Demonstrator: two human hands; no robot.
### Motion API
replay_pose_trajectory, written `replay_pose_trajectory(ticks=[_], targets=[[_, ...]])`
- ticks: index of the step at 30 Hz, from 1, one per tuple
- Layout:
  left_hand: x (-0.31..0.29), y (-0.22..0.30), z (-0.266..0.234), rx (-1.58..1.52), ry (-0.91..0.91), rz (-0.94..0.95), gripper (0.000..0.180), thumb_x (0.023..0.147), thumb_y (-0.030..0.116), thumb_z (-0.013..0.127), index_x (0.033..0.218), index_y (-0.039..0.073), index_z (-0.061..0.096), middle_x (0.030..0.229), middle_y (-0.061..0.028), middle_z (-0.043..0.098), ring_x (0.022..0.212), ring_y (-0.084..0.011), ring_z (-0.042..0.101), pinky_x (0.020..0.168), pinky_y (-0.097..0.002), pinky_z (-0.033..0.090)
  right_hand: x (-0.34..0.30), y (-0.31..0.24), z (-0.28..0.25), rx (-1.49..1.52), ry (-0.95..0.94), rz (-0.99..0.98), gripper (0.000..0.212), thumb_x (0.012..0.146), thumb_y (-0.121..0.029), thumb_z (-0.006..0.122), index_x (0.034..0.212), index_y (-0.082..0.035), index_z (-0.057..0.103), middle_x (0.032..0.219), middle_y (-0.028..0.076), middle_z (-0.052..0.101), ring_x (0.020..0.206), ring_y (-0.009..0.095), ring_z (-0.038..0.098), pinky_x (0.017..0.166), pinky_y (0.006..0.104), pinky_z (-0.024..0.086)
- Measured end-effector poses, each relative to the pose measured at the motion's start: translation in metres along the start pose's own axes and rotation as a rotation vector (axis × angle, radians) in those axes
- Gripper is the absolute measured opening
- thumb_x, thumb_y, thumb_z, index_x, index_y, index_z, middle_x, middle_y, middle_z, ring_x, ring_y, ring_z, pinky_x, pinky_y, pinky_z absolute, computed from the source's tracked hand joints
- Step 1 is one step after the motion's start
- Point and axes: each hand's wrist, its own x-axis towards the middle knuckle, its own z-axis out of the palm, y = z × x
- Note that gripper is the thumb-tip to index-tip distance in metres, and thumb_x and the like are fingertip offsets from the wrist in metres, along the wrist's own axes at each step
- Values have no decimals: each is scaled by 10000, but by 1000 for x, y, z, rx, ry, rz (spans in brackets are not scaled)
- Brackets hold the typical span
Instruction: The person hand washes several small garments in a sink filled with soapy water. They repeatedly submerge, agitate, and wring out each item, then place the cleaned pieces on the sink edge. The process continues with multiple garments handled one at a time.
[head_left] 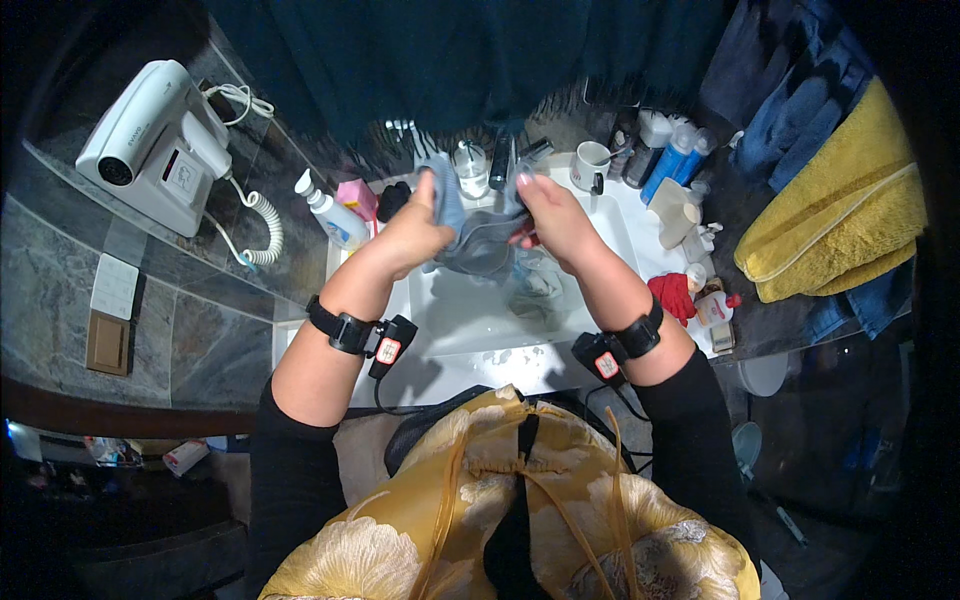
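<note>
My left hand (416,232) and my right hand (560,222) are raised over the white sink (445,325). Between them hangs a thin grey-blue cloth (482,244), gripped at its two upper ends and sagging in the middle. Whether it is a garment or a plain cloth I cannot make out. Both thumbs point up and press the fabric against the fingers, most of which are hidden. Below, in the basin, lies a pale, crumpled wet cloth (538,290), nearest to my right forearm.
Left of the sink stand a pump bottle (336,214) and a pink box (357,198). A white hair dryer (150,150) hangs on the wall. Behind are a glass bottle (471,170) and a mug (589,166). Blue bottles (672,162), a red cloth (672,297) and a yellow towel (840,210) are on the right.
</note>
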Motion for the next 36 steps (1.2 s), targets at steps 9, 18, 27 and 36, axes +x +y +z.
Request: replay_pose_trajectory(ticks=[9,18,27,36], targets=[[3,4,4,-68,-222,-105,660,789,164,674,1352,75,341,1136,-74,550,1000,-136,535,835,-269,440,20,-6,24,134,-347,164,873,838,-721,315,1253,37,435,982,94,585,788,182,629,700,296,536],[1,19,-19,-424,-347,-224,561,776,15,608,1310,36,439,1116,-33,575,972,-132,558,832,-254,443,54,48,-4,90,-140,16,674,885,-659,329,1115,-80,585,1097,57,601,937,142,584,774,288,449],[-8,24,-69,-774,-309,-248,397,775,47,613,1159,-25,541,1031,-127,627,897,-212,635,793,-321,518,54,139,24,719,-570,421,777,868,-667,340,1352,-62,408,1349,119,465,1239,257,444,1039,404,336],[-17,-45,-104,-518,15,-503,459,800,20,571,1245,35,462,1026,-87,607,891,-193,629,746,-324,533,37,141,-11,956,-624,516,994,790,-771,322,1401,11,274,1412,187,358,1267,316,404,1071,418,290]])
